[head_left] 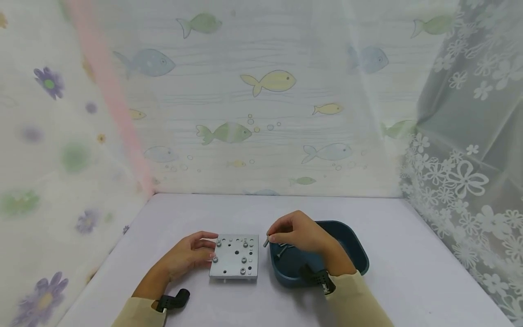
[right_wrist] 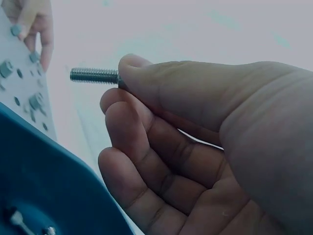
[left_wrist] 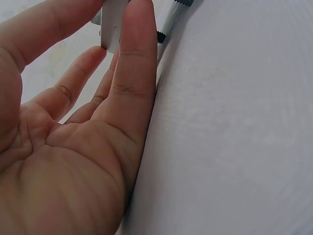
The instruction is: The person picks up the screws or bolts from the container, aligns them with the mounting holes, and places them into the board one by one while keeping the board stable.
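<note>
A silver metal plate (head_left: pixel 230 268) carries several socket-head bolts and drilled holes, with bolt ends showing beneath it. At its left edge, my left hand (head_left: pixel 184 256) touches it with fairly straight fingers, the thumb beside a bolt head. My right hand (head_left: pixel 302 232) pinches a threaded bolt (right_wrist: pixel 95 75) between thumb and index finger, above the left rim of a dark blue bin (head_left: pixel 361 254). The bolt's shank points toward the plate in the right wrist view; the fingers hide its other end.
Loose bolts (head_left: pixel 282 251) lie inside the bin, to the right of the plate. Both stand on a white table (head_left: pixel 408 281). Behind the table hangs a fish-print curtain (head_left: pixel 261 109); a lace curtain (head_left: pixel 470 181) hangs on the right.
</note>
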The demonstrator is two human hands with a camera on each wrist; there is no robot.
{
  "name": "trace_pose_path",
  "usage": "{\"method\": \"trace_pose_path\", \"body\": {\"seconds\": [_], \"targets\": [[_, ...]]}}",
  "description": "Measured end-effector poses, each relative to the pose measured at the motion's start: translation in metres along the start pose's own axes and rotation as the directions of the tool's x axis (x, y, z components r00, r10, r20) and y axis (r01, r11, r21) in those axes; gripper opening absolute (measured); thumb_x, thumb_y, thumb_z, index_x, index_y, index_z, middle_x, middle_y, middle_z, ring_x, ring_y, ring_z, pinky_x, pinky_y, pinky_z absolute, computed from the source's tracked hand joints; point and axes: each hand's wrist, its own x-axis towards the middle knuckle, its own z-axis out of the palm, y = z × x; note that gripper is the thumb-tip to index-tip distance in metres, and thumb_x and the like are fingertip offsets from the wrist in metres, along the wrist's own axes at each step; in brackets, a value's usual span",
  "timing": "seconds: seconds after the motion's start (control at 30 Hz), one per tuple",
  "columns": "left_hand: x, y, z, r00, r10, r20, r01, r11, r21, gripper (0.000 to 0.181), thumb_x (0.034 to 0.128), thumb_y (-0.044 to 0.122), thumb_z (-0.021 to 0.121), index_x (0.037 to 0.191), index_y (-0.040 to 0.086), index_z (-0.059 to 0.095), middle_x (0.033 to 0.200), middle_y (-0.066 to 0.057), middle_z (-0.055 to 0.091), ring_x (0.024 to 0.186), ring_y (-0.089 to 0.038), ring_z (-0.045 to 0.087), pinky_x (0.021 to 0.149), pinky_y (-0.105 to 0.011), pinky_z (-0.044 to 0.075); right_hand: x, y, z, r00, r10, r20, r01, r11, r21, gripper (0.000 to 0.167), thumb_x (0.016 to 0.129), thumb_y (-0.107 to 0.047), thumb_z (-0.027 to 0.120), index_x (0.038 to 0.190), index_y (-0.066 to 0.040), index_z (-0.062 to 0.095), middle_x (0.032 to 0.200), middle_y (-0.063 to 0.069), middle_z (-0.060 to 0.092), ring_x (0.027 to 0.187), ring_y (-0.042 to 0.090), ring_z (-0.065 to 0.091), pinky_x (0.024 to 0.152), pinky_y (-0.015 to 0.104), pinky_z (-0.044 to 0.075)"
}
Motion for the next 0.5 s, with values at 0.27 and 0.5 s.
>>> {"method": "trace_pose_path", "body": {"seconds": [0.27,0.5], "targets": [[-0.001,0.001,0.001,1.000,0.007,0.009,-0.007,1.000,-0.023,0.070,0.0878,0.014,0.082,0.149,0.008,0.048,0.134,-0.021,0.058,0.107,-0.028,0.067,0.087,-0.041,0.063,0.007,-0.005,0.022,0.998,-0.022,0.053,0.025,0.998,-0.057,0.012,0.095,-0.029,0.077,0.103,-0.021,0.081,0.097,-0.013,0.077,0.090,0.012,0.070,0.081,0.030,0.059],[-0.002,0.000,0.001,1.000,0.021,0.021,-0.020,0.999,-0.038,0.070,0.0884,0.012,0.081,0.149,0.006,0.046,0.131,-0.021,0.058,0.105,-0.028,0.067,0.086,-0.042,0.063,0.010,-0.006,0.036,0.997,-0.017,0.081,0.026,0.994,-0.103,0.006,0.092,-0.029,0.081,0.097,-0.027,0.082,0.092,-0.016,0.076,0.084,0.007,0.070,0.077,0.027,0.059]]}}
